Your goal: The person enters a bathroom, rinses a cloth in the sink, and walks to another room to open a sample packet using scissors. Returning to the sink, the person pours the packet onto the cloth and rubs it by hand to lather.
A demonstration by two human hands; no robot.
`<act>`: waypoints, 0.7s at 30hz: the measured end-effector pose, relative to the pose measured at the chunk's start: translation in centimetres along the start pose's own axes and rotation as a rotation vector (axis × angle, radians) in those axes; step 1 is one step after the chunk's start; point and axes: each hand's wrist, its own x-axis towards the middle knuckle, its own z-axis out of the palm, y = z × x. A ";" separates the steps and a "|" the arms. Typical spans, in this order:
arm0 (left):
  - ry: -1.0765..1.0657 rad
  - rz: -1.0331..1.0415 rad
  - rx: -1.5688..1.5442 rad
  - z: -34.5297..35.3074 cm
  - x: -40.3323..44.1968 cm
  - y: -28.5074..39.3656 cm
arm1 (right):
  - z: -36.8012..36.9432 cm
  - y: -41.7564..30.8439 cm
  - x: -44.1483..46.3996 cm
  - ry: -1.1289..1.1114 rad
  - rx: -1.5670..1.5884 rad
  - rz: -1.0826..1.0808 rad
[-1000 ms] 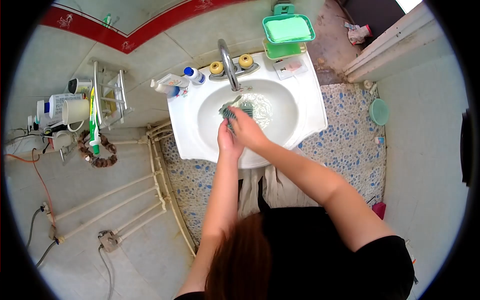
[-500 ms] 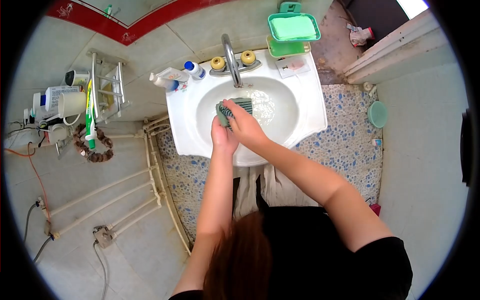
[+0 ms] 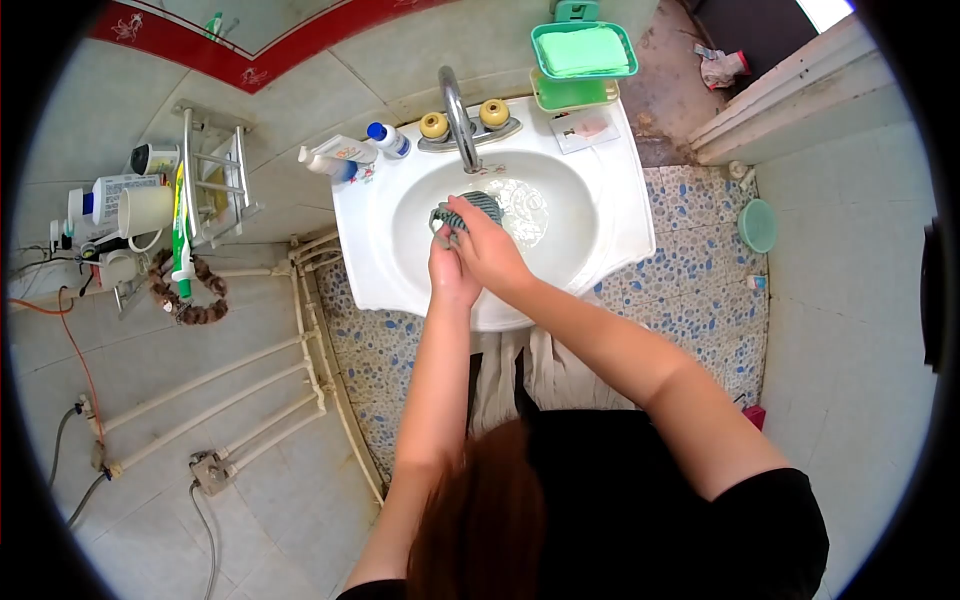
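Pale tiles covered the walls [image 3: 330, 90] of the washroom, and a blue-speckled floor [image 3: 680, 240] showed around the white sink [image 3: 622, 215]. Inside its basin, left of the middle, was a green-and-dark striped cloth [image 3: 484, 205], bunched up near a bright patch of rippled water [image 3: 522, 215]. The right hand [image 3: 488, 250] lay over the cloth, its fingers curled closely on it and hiding part of it. The left hand [image 3: 452, 268] met it from the near left, gripping the cloth's near end between the two; how tightly its fingers closed could not be told.

Just beyond the cloth, the curved metal faucet [image 3: 458, 120] reached over the far side of the basin, standing in the way there, with a yellow knob on either side. On the far left of the rim stood a blue-capped bottle [image 3: 390, 142], beside other containers [image 3: 335, 163]. At the far right, a flat packet [image 3: 584, 131] lay near a green tray [image 3: 574, 93], and above that a dish [image 3: 632, 60] held a green soap bar [image 3: 582, 50]. Well to the left were a wall rack [image 3: 216, 176], a cream mug [image 3: 145, 212] and an upright-hanging toothpaste tube [image 3: 182, 230]; a green bowl [image 3: 758, 226] showed at the right.
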 end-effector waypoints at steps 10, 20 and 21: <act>0.128 0.083 0.111 -1.9 -1.2 -0.1 | -1.3 4.0 3.5 0.113 0.108 0.350; 0.186 0.260 0.058 -1.9 -0.4 3.6 | -5.6 4.3 3.3 -0.163 1.124 0.853; 0.121 0.266 0.058 -1.7 -0.2 3.7 | -5.5 3.9 3.1 -0.231 1.064 0.799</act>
